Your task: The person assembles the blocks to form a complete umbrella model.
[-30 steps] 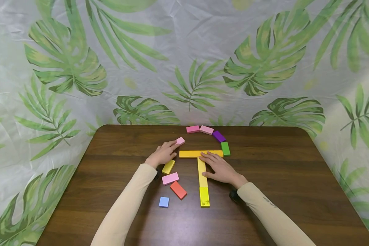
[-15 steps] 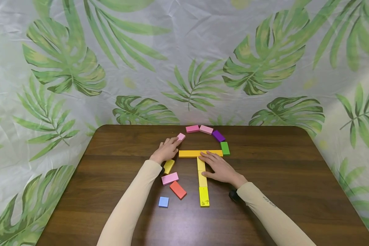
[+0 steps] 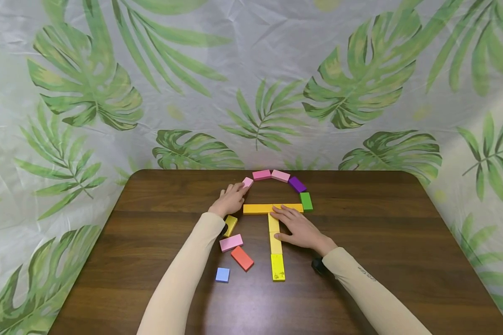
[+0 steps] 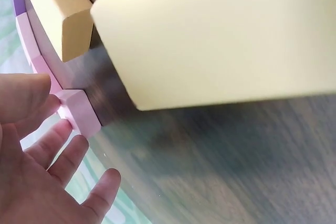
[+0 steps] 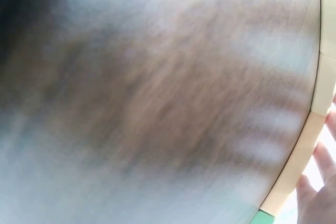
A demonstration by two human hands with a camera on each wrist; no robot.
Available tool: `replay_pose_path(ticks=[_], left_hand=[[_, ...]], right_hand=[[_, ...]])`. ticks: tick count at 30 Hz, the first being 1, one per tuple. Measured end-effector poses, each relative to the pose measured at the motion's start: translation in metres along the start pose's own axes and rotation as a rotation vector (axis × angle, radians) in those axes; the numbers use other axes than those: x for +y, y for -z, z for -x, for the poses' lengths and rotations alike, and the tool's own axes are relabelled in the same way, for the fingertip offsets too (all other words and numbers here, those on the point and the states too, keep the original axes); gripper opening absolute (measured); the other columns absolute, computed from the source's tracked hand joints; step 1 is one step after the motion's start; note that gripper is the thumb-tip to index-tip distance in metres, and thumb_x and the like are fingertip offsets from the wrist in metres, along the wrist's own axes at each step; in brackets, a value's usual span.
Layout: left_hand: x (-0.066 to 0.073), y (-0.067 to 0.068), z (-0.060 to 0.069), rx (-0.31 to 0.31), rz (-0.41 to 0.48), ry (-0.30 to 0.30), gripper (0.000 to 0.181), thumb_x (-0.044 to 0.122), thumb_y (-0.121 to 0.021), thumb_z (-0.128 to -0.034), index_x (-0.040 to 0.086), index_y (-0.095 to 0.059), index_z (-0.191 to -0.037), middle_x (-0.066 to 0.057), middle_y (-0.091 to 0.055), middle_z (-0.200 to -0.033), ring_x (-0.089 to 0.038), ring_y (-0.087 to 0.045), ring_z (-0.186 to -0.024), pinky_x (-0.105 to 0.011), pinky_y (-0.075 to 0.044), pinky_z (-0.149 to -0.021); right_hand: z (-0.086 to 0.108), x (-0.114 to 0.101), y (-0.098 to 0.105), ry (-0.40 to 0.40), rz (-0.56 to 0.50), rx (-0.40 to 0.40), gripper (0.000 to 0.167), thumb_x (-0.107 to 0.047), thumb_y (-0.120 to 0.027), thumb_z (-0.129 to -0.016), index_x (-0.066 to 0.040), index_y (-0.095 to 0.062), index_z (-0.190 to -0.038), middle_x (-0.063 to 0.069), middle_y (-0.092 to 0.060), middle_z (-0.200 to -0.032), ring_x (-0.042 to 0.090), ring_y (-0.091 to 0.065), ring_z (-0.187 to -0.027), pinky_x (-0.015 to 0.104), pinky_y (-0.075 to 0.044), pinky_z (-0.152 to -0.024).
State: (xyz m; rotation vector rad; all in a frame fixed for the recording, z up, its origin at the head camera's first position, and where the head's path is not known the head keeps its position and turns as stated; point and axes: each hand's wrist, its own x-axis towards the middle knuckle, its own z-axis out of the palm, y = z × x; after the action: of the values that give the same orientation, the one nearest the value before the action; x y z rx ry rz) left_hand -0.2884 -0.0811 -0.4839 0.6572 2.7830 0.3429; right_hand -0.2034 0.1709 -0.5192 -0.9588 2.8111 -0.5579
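Note:
At the arc's left end, my left hand (image 3: pixel 228 200) has its fingertips on a small pink block (image 3: pixel 247 182). The left wrist view shows fingertips against one end of that pink block (image 4: pixel 80 113), with the other fingers spread. My right hand (image 3: pixel 299 228) lies flat with spread fingers over the junction of an orange bar row (image 3: pixel 257 209) and a column of light yellow blocks (image 3: pixel 275 243). In the right wrist view, fingertips of the right hand (image 5: pixel 320 192) touch an orange block (image 5: pixel 294 166).
A darker pink block (image 3: pixel 261 175), a light pink one (image 3: pixel 280 176), a purple one (image 3: pixel 297 184) and a green one (image 3: pixel 306 201) form the arc. Loose on the left are yellow (image 3: pixel 230 225), pink (image 3: pixel 231 243), red (image 3: pixel 242 258) and blue (image 3: pixel 222 275) blocks. A bright yellow block (image 3: pixel 278 267) ends the column.
My left hand has slid the small pink block away from me and slightly right, up near the darker pink block, turning it a little. My right hand has stayed put.

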Motion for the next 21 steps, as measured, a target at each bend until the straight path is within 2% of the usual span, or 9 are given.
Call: replay_pose_path(ticks=[16, 21], left_hand=[[0.0015, -0.0005, -0.0030, -0.002, 0.027, 0.027, 0.050, 0.014, -0.044, -0.1018, 0.012, -0.033, -0.150, -0.011, -0.025, -0.153, -0.032, -0.021, -0.138, -0.051, -0.024, -0.104], [0.0000, 0.0004, -0.0011, 0.010, 0.061, 0.016, 0.050, 0.018, -0.046, -0.1018, 0.012, -0.033, -0.150, -0.011, -0.024, -0.154, -0.032, -0.021, -0.139, -0.053, -0.023, -0.104]], right_hand=[[-0.0002, -0.0003, 0.0003, 0.002, 0.001, -0.001, 0.069, -0.046, -0.056, -0.093, -0.010, -0.035, -0.149, 0.008, -0.030, -0.153, 0.030, -0.019, -0.142, 0.048, -0.016, -0.113], [-0.0001, 0.0005, -0.0002, -0.004, 0.003, -0.001, 0.070, -0.047, -0.056, -0.093, -0.011, -0.035, -0.149, 0.008, -0.030, -0.154, 0.030, -0.019, -0.142, 0.049, -0.016, -0.113]])
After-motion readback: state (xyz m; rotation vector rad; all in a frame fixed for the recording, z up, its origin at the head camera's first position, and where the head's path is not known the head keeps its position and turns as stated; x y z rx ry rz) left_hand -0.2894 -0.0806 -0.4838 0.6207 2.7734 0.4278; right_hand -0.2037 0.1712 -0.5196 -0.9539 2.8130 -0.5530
